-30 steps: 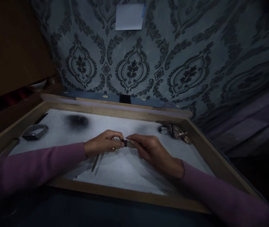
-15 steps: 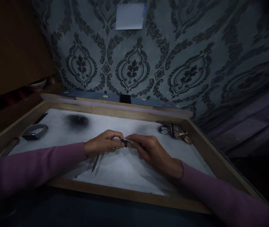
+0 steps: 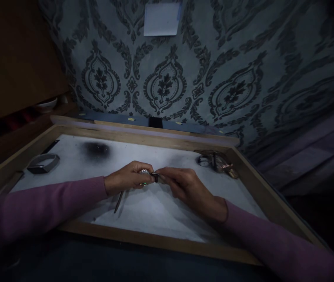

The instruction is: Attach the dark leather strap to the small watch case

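Both hands meet over the middle of a shallow wooden tray with a white lining. My left hand is closed around a small wristwatch with a round, shiny case, mostly covered by the fingers. A short dark piece, perhaps the strap end, sticks out on its right side. There my right hand pinches, its thumb and forefinger on something thin at the watch's edge, too small to make out. Below my left hand slants a slim pointed metal tool; whether that hand holds it or it lies on the lining, I cannot tell.
A squarish metal-banded watch lies at the tray's left, near a dark flat strip. Several watches are heaped in the back right corner. A dark smudge marks the lining. Patterned wall rises behind.
Hardly anything differs. My right fingertips have shifted very slightly at the watch's edge; my left hand stays in place around it.
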Available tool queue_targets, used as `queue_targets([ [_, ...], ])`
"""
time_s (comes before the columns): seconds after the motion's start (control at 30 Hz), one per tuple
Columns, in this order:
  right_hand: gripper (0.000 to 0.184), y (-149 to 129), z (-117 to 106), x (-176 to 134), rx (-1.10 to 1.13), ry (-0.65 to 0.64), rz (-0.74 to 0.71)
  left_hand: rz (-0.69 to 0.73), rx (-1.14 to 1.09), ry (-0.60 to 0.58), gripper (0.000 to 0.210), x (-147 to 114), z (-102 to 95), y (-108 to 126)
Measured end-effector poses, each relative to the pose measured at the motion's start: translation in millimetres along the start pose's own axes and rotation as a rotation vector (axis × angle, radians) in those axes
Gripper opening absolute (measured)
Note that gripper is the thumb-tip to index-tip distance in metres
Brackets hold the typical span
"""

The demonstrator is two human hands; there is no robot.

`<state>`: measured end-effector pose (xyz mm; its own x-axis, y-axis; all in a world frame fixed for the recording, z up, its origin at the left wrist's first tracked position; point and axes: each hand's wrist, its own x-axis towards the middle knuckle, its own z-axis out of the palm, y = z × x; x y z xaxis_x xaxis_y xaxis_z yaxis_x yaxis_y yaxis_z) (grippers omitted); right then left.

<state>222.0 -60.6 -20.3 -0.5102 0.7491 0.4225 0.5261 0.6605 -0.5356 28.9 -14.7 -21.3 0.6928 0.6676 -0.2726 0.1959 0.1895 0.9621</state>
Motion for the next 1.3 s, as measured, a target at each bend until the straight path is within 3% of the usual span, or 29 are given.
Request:
queue_targets([
  [0.53, 0.020, 3.5, 2.6, -0.7, 0.044, 0.042, 0.013, -0.009, 0.017, 0.014, 0.014, -1.9, 2.2, 3.6],
  [1.0, 0.026, -0.9, -0.7, 0.7, 0.070, -0.024, 0.016, 0.003, 0.001, -0.012, 0.013, -2.0, 2.8, 1.8],
  [1.3, 0.027, 1.2, -3.7, 2.0, -0.089, -0.106, -0.051, 0.058, 0.006, -0.041, 0.013, -2.0, 3.5, -0.9],
])
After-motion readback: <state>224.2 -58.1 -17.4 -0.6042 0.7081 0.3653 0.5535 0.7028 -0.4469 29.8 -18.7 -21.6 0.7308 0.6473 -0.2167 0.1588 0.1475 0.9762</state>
